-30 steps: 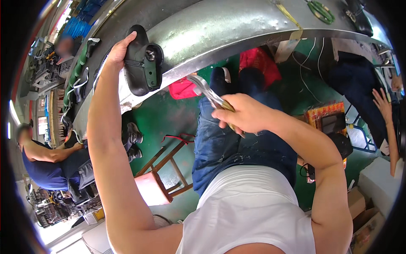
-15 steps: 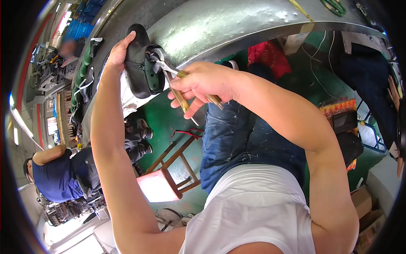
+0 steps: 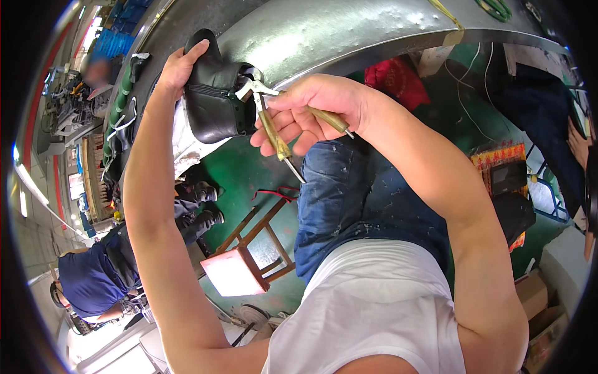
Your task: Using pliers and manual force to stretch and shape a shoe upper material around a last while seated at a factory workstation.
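My left hand (image 3: 184,63) grips the upper left part of a black leather boot (image 3: 215,115), thumb on top. The boot has a zipper along its side and is held at the edge of the metal-topped bench. In my right hand (image 3: 311,115) is a pair of pincers (image 3: 269,128) with worn yellowish handles and metal tips. The handles are spread apart, one lying across the fingers and the other under the thumb side. The metal head of the pincers is at the boot's right-hand edge; whether its jaws bite the leather I cannot tell.
The dented metal bench (image 3: 367,28) curves across the top. A wooden stool (image 3: 233,274) stands on the green floor, lower left. A person in dark blue (image 3: 93,274) is bent over at the left. Red fabric (image 3: 395,81) lies under the bench; more footwear (image 3: 128,115) lies at left.
The pincers' handles have spread wider, and their head has moved slightly right. The boot has turned a little in my left hand. The person at left has bent lower.
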Motion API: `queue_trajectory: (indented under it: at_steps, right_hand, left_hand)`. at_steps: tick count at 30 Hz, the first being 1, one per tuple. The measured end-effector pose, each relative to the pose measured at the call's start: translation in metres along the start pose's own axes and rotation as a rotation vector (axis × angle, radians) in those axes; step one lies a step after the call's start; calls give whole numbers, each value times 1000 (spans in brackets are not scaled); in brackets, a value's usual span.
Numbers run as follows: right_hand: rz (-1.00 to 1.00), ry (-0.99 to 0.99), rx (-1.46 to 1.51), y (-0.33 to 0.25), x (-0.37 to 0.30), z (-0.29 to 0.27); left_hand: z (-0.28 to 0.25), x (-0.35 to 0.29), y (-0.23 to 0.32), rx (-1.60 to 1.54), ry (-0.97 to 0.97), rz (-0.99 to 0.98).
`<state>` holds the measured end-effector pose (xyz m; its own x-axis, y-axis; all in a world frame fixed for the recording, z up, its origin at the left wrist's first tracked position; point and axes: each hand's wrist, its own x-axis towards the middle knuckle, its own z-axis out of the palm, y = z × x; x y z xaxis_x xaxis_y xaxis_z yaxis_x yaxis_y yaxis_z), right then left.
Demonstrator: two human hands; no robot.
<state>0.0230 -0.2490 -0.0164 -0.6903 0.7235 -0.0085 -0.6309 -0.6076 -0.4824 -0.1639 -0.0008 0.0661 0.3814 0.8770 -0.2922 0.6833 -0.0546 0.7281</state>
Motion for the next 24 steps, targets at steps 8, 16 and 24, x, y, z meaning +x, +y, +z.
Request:
queue_trajectory:
  at_steps: [8,16,24]
  right_hand:
    - [-81,-40,54,32,-2,-42]
    - [-127,-51,-90,30,-7,-32]
    - [-136,132,-104,59,-13,-11]
  left_hand:
    - [16,9,19,281,-27,4]
    - [17,0,17,286,1,40]
    - [11,6,11,320,30,27]
